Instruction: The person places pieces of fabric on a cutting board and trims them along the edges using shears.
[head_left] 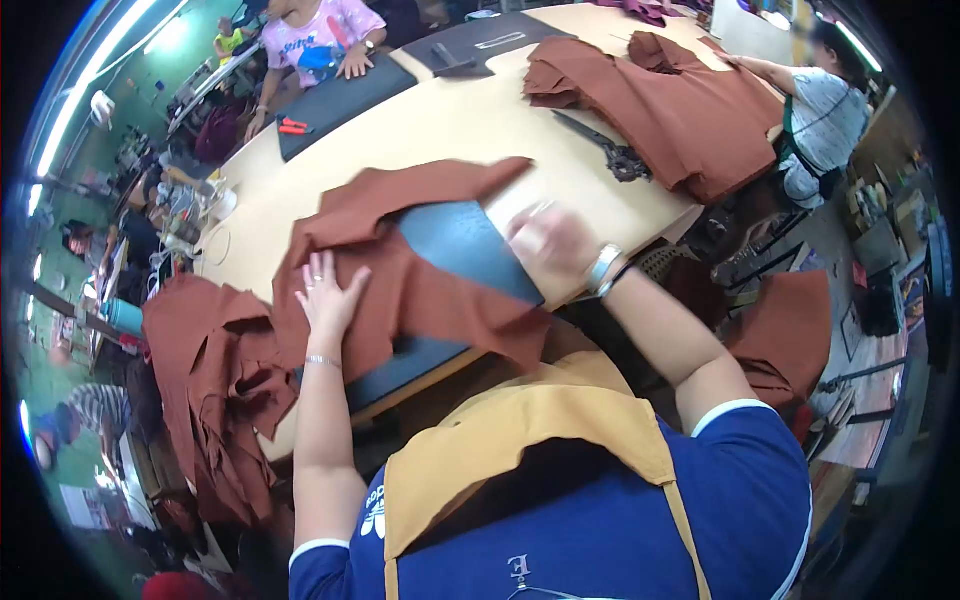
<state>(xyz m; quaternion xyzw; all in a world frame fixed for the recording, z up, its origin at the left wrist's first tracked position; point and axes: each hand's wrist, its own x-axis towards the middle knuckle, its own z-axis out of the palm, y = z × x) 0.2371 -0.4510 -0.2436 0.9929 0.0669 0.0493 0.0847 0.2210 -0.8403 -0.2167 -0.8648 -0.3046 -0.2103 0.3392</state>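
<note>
My left hand (330, 297) lies flat with its fingers spread on a rust-brown cloth piece (385, 260). That cloth covers part of a dark blue-grey board (460, 245) at the table's near edge. To the right of the board my right hand (552, 238) is blurred by motion, its fingers curled around something pale that I cannot make out. Below it, a pointed part of the cloth reaches past the board's near edge. Large black-handled shears (610, 150) rest on the table beyond my right hand.
A brown cloth pile (215, 390) hangs off the table's left side. Another stack (670, 115) lies at the far right, by a person (825, 110). Across the table (440, 120), another person (320, 45) leans over a dark board (345, 100) holding a red tool (294, 126).
</note>
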